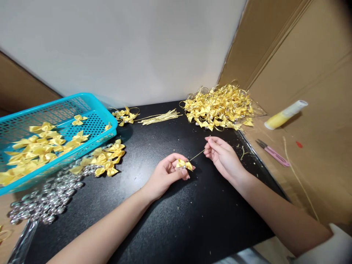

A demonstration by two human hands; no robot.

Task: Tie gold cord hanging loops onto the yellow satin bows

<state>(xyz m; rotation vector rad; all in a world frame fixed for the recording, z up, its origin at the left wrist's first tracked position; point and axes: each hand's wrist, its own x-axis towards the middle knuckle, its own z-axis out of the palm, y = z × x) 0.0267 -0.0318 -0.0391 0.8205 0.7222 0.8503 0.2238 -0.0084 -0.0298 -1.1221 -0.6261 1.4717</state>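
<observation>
Between the thumb and fingers of my left hand [169,172] is a yellow ribbon bow [183,165], with something small and shiny at its underside. A thin gold cord [196,155] runs from the bow up to my right hand [221,156], whose thumb and fingers pinch its far end. The cord looks straight between the two hands. Both hands are above the black table top [176,227]. Behind them lies a bundle of cut gold cords [162,116].
At the left, a blue basket [107,136] holds yellow bows, beside silver beads [46,200] and loose bows [106,157]. A heap of corded bows [220,106] lies at the back right. Pink-handled snips [275,153] and a yellow-white tube [286,114] rest on cardboard at the right.
</observation>
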